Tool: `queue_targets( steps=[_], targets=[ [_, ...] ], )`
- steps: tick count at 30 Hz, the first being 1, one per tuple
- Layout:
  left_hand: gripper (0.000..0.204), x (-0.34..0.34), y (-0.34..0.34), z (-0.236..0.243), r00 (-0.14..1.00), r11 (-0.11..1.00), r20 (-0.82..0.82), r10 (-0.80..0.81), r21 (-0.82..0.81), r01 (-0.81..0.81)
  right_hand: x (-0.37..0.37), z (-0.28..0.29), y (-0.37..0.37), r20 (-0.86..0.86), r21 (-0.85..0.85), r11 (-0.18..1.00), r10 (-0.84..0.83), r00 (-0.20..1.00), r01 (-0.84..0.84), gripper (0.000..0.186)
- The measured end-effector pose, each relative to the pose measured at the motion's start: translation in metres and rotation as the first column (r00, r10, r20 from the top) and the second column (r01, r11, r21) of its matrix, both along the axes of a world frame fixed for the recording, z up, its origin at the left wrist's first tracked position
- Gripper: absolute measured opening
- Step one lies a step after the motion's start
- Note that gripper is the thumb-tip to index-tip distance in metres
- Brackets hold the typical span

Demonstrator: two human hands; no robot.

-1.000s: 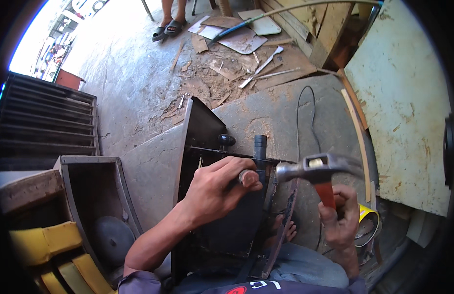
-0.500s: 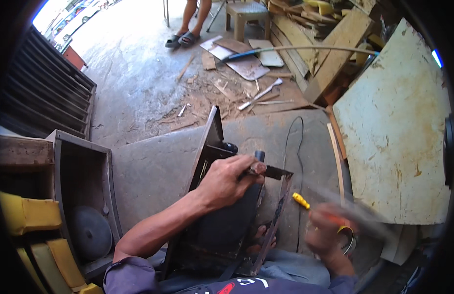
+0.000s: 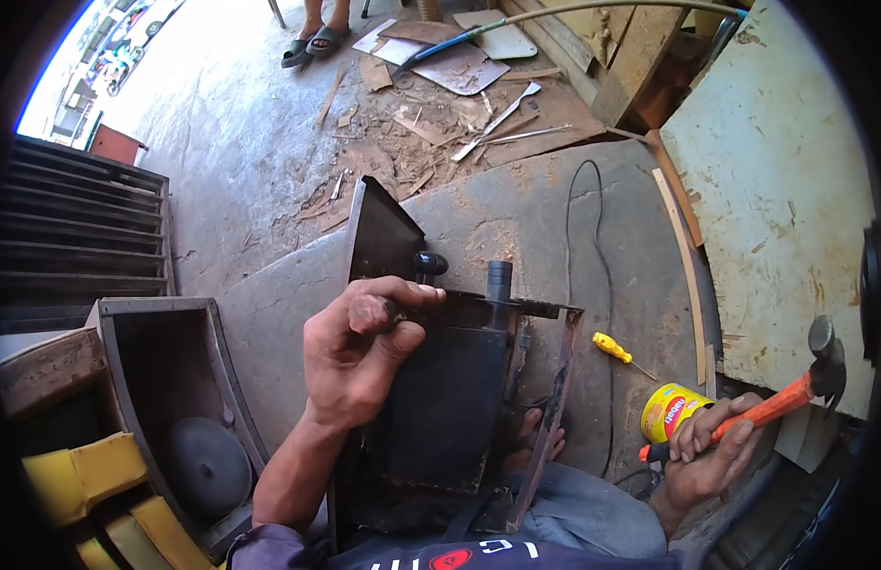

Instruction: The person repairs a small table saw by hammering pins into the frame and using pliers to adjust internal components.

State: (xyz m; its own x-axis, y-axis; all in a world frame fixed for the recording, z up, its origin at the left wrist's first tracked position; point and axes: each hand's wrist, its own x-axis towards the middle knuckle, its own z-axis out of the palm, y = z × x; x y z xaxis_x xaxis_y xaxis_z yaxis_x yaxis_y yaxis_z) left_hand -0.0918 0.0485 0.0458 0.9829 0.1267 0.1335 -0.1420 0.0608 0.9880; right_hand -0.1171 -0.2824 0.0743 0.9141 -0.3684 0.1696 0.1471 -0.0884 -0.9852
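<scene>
My right hand [image 3: 701, 465], at the lower right, is wrapped around the orange handle of a claw hammer [image 3: 768, 404], its metal head pointing up and right. My left hand [image 3: 359, 351] is closed at the upper edge of a dark metal frame [image 3: 545, 423] between my legs. A short dark end shows between its fingers, but what it belongs to is hidden. Inside the frame sits a black panel [image 3: 435, 408]. A black tube [image 3: 499, 280] and a black knob [image 3: 429, 264] stick up beyond the top edge, beside an upright dark metal plate [image 3: 383, 228].
A yellow screwdriver [image 3: 611, 348] and a yellow can [image 3: 670, 410] are near my right hand. A black cable [image 3: 606, 256] loops over the floor. Open metal box [image 3: 165, 380] at left, pale board [image 3: 782, 209] at right. Wood scraps [image 3: 402, 142] and another person's sandalled feet [image 3: 312, 43] lie ahead.
My right hand, blurred before, has moved right and down with the hammer, uncovering the yellow can. My left hand has shifted left along the frame's top edge. The view has tilted down.
</scene>
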Motion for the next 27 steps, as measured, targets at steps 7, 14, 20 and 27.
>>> queue_targets(
  steps=[7,14,20,27],
  targets=[
    [0.021,0.002,0.003,0.003,0.997,0.986,-0.083,0.005,0.169,0.009,0.026,-0.023,0.003,-0.074,0.082,0.995,0.057,0.996,-0.051,0.036],
    [0.024,0.004,0.001,0.004,0.992,0.959,-0.123,0.019,0.283,0.017,0.033,-0.032,-0.001,-0.100,0.043,0.982,0.187,0.977,-0.184,0.036],
    [0.025,0.004,-0.002,0.003,0.992,0.940,-0.123,-0.002,0.339,0.044,0.029,-0.031,-0.005,-0.097,0.071,0.969,0.243,0.965,-0.237,0.035],
    [0.026,0.004,-0.005,0.003,0.989,0.919,-0.142,-0.040,0.384,0.093,0.023,-0.029,-0.008,-0.044,0.081,0.967,0.247,0.968,-0.243,0.034]
  ],
)
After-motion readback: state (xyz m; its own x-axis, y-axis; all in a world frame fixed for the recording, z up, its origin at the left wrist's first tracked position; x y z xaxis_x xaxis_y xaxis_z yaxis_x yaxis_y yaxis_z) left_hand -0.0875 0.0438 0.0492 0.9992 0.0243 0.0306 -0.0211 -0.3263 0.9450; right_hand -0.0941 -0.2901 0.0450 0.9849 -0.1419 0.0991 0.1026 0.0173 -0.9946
